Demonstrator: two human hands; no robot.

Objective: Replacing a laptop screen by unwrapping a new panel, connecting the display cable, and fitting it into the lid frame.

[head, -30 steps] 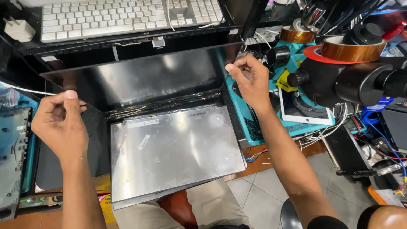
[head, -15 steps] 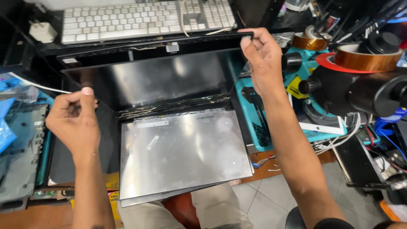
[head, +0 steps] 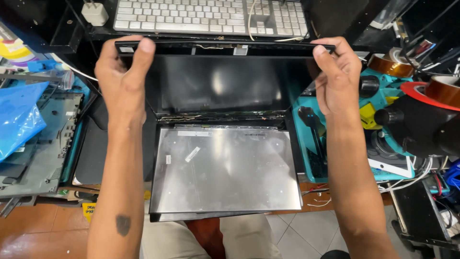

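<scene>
A black laptop lid shell (head: 225, 84) stands open in front of me, its inside bare and glossy. Below it a silver display panel (head: 225, 170) lies face down, its back up, on the black base. My left hand (head: 122, 81) grips the lid's top left corner, thumb over the edge. My right hand (head: 335, 76) grips the top right corner the same way. Thin cables (head: 211, 116) run along the hinge line between lid and panel.
A white keyboard (head: 206, 17) and a white plug (head: 94, 13) lie behind the lid. Left: a blue plastic bag (head: 19, 117) and a grey laptop chassis (head: 38, 144). Right: a teal mat (head: 311, 158), amber tape rolls (head: 390, 64) and a black microscope (head: 421, 127).
Both hands have gone up to the lid's top corners; the left one was away from the lid before. The lid now stands more upright and centred.
</scene>
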